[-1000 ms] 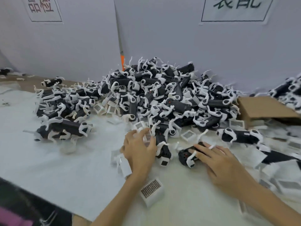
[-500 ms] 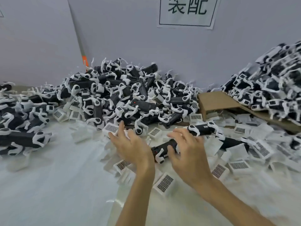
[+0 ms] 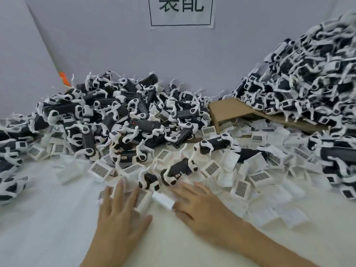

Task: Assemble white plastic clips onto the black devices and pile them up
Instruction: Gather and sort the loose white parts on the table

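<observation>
A: So, starting at the left: what is sitting there?

B: Black devices with white clips fitted are trailing along the left edge of the bench [image 3: 48, 228], and they are rising into the big central pile [image 3: 123, 116] against the grey wall [image 3: 115, 45].

A: And my left hand?

B: Your left hand [image 3: 121, 214] is lying palm down with the fingers spread wide, so its grip is holding nothing. The fingertips are resting over a white grid-faced clip [image 3: 141, 199] on the bench.

A: What is lying between my hands?

B: A small white clip piece [image 3: 162, 201] is sitting just at your right thumb; motion blur is making it unclear whether the thumb is touching it. Just beyond the fingertips a short black device [image 3: 149, 181] and a longer black device [image 3: 180, 169] are lying side by side, both with white parts on them.

A: And the right hand?

B: Your right hand [image 3: 200, 207] is also lying flat and spread, gripping nothing.

A: Further right?

B: Loose white clips [image 3: 260, 178] are littering the bench. Behind them a brown cardboard sheet [image 3: 229, 110] is lying half under a second, taller heap of clipped devices [image 3: 312, 74]. A paper sign [image 3: 182, 12] is hanging on the wall above.
</observation>
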Demonstrator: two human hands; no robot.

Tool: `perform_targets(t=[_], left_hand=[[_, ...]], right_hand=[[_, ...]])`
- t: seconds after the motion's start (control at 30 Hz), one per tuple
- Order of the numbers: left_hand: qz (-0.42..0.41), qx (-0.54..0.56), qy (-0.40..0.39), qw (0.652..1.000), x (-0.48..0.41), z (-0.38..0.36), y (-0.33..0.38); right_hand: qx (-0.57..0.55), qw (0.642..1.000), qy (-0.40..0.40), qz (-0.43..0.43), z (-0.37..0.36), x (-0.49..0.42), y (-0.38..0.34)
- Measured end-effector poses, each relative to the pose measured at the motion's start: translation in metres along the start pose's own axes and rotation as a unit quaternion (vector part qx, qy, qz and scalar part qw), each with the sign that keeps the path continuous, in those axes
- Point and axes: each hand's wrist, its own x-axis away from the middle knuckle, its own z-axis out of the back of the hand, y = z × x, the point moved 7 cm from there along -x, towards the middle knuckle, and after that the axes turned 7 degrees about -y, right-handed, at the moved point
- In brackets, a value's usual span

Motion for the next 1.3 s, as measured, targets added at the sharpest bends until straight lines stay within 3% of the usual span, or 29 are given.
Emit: perform_targets(t=[0.23, 0.4, 0.5, 0.6, 0.7, 0.93, 1.0, 1.17, 1.3], left_hand=[[0.0, -0.115, -0.07, 0.991, -0.041, -0.036, 0.057], [-0.056, -0.054, -0.114, 0.99, -0.058, -0.027, 0.079], [-0.06, 0.087, -0.06, 0.993, -0.051, -0.009, 0.075], [-0.055, 0.212, 0.096, 0.971, -0.037, 0.022, 0.067], [-0.09, 0.112, 0.211, 0.967, -0.041, 0.047, 0.076], [-0.125, -0.096, 0.071, 0.985, -0.129, 0.028, 0.113], [-0.11, -0.106, 0.071, 0.986, -0.141, 0.022, 0.116], [-0.133, 0.017, 0.189, 0.973, -0.14, 0.038, 0.121], [-0.12, 0.196, 0.225, 0.947, -0.128, 0.059, 0.123]], right_hand=[[0.016, 0.999, 0.037, 0.008, 0.017, -0.016, 0.057], [-0.014, 0.996, 0.093, -0.005, 0.025, -0.026, 0.066], [-0.067, 0.986, 0.152, -0.002, 0.031, -0.015, 0.062], [-0.152, 0.965, 0.214, -0.004, 0.049, -0.004, 0.065], [-0.194, 0.951, 0.241, -0.011, 0.06, 0.001, 0.072], [-0.268, 0.926, 0.266, -0.017, 0.065, 0.008, 0.081], [-0.27, 0.924, 0.269, -0.025, 0.066, 0.007, 0.081], [-0.26, 0.919, 0.291, -0.054, 0.069, 0.01, 0.086], [-0.208, 0.929, 0.298, -0.067, 0.073, 0.013, 0.085]])
